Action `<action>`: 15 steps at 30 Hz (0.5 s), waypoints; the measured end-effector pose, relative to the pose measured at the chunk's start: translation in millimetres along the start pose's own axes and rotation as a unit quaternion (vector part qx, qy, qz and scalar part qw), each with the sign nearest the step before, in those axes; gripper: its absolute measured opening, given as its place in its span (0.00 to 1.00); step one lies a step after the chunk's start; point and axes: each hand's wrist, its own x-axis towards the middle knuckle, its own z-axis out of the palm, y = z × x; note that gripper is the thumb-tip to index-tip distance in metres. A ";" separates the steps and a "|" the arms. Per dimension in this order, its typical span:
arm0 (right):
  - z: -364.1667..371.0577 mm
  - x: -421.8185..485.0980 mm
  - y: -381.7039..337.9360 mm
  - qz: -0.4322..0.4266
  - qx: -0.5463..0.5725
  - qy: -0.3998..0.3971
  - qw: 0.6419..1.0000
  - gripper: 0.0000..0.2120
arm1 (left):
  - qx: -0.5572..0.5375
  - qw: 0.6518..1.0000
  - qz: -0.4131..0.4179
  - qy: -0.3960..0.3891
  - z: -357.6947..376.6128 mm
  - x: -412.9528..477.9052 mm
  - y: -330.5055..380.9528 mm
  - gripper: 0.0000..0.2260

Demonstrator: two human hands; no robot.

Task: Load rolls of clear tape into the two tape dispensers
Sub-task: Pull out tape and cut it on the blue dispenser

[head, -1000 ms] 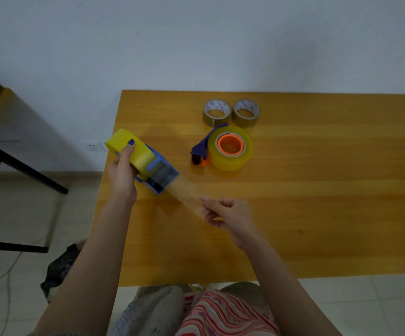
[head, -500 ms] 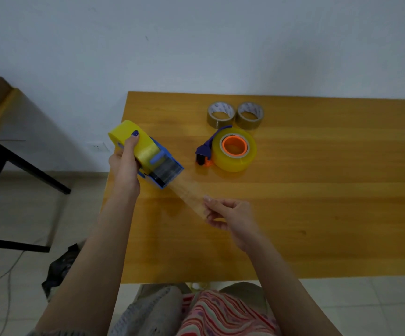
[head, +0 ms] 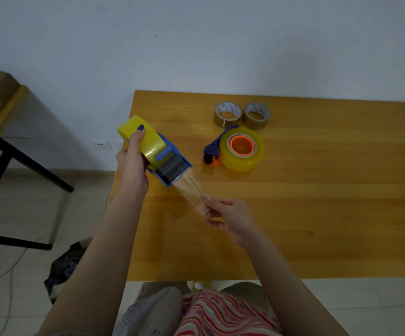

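Between fingers (head: 211, 200) of right hand (head: 230, 218), seemingly thumb and forefinger, pinches clear tape strip (head: 190, 190).
Grips blue tape dispenser (head: 172, 166) in left hand (head: 133, 163), fingers curled over its roll (head: 148, 138), above table (head: 318, 214).

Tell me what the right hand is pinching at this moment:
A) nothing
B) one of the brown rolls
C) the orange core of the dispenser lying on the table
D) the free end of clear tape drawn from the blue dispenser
D: the right hand pinches the clear tape strip stretched out from the blue dispenser, which the left hand grips.
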 end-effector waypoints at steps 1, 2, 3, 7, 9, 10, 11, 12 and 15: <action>0.9 0.8 0.5 0.009 0.009 -0.012 1.000 0.08 | -0.002 1.000 -0.001 0.002 -0.6 0.5 0.8 0.13; 2.0 1.5 1.2 0.018 0.023 -0.027 0.999 0.08 | -0.007 1.000 -0.004 0.005 -1.0 1.1 1.5 0.14; 3.0 2.0 2.0 0.027 0.040 -0.041 0.998 0.08 | -0.012 1.000 -0.011 0.009 -1.0 1.6 1.7 0.16; 16.5 2.6 7.1 0.044 0.064 -0.056 0.995 0.08 | -0.063 0.996 -0.055 0.030 1.2 -2.8 6.1 0.13; 22.2 3.7 9.8 0.047 0.065 -0.039 0.996 0.08 | -0.062 0.996 -0.052 0.041 4.4 -4.1 7.1 0.11; 23.9 4.6 10.5 0.049 0.067 -0.030 0.996 0.08 | -0.058 0.996 -0.048 0.048 5.4 -4.3 7.2 0.11; 25.5 5.2 10.2 0.051 0.070 -0.021 0.996 0.08 | -0.054 0.996 -0.048 0.051 6.4 -3.2 6.9 0.12; 26.5 5.7 9.4 0.053 0.074 -0.011 0.996 0.08 | -0.052 0.996 -0.051 0.051 7.8 -1.7 6.9 0.13; 30.2 8.1 8.8 0.068 0.102 0.013 0.992 0.08 | -0.067 0.995 -0.064 0.044 12.6 -1.6 8.1 0.16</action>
